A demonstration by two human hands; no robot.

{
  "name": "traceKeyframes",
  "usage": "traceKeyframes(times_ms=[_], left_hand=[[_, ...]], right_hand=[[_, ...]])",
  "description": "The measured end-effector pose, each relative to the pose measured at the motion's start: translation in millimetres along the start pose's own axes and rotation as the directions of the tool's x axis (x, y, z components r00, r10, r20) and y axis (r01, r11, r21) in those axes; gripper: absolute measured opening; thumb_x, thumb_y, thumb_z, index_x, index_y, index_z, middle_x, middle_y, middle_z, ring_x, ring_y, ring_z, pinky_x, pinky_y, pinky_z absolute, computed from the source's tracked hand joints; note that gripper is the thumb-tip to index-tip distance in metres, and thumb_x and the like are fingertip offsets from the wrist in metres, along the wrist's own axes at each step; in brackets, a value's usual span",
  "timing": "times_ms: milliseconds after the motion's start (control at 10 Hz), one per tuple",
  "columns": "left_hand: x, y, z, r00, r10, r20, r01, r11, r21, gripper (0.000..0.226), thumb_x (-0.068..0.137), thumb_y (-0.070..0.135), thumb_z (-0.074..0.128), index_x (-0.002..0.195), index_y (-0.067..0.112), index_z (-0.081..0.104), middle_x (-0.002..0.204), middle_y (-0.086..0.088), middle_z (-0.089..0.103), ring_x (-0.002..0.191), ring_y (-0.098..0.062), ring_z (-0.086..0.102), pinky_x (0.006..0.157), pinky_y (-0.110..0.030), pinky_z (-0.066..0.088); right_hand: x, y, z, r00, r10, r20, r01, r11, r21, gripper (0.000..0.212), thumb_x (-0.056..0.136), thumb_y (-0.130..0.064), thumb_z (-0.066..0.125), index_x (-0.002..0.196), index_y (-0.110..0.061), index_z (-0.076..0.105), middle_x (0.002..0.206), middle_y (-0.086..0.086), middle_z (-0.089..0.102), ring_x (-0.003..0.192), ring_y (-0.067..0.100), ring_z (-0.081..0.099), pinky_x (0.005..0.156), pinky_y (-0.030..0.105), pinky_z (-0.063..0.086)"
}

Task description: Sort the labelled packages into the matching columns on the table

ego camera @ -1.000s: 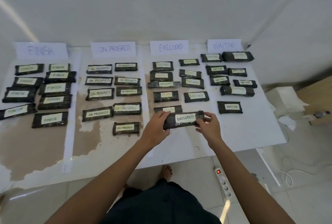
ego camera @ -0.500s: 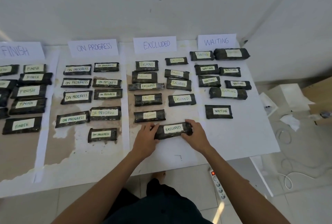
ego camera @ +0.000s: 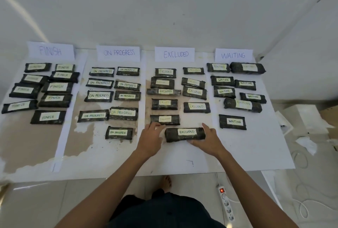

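Observation:
A dark wrapped package labelled EXCLUDED (ego camera: 184, 134) lies on the white table (ego camera: 256, 154), at the near end of the column under the EXCLUDED sign (ego camera: 174, 54). My right hand (ego camera: 208, 140) holds its right end, thumb behind it and fingers along its near edge. Just left of the package is my left hand (ego camera: 150, 137), fingers relaxed and holding nothing. Signs FINISH (ego camera: 50, 51), ON PROGRESS (ego camera: 118, 53) and WAITING (ego camera: 233, 55) head the other columns. Each column holds several matching labelled packages.
The nearest other packages are an EXCLUDED one (ego camera: 165, 119) just beyond my left hand, an ON PROGRESS one (ego camera: 118, 132) to the left and a WAITING one (ego camera: 232, 122) to the right. A power strip (ego camera: 226, 204) and cables lie on the floor. Crumpled paper and a box (ego camera: 307, 118) lie right of the table.
The EXCLUDED package has come down from mid-air onto the table. My left hand has let go of its left end and drawn back slightly. My right hand stays at the right end.

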State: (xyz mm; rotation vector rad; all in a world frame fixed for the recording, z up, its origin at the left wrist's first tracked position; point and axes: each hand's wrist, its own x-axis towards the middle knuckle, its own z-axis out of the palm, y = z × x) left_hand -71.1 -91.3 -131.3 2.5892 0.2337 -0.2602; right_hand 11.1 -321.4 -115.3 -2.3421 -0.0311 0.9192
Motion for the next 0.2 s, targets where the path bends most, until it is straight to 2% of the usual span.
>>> traceKeyframes(times_ms=[200], left_hand=[[-38,-26,-43,0.997,-0.066,-0.029,0.066,0.998,-0.018,0.045,0.089,0.019,0.057,0.133,0.020,0.048,0.132,-0.005,0.047,0.120,-0.026,0.040,0.101,-0.039,0.039]], right_hand=[[-29,-31,11,0.994,-0.049,-0.094,0.034,0.988,-0.151,0.105,0.071,-0.053,0.074,0.150,-0.021,0.012,0.142,0.010,0.027,0.126,0.029,0.043,0.102,0.040,0.043]])
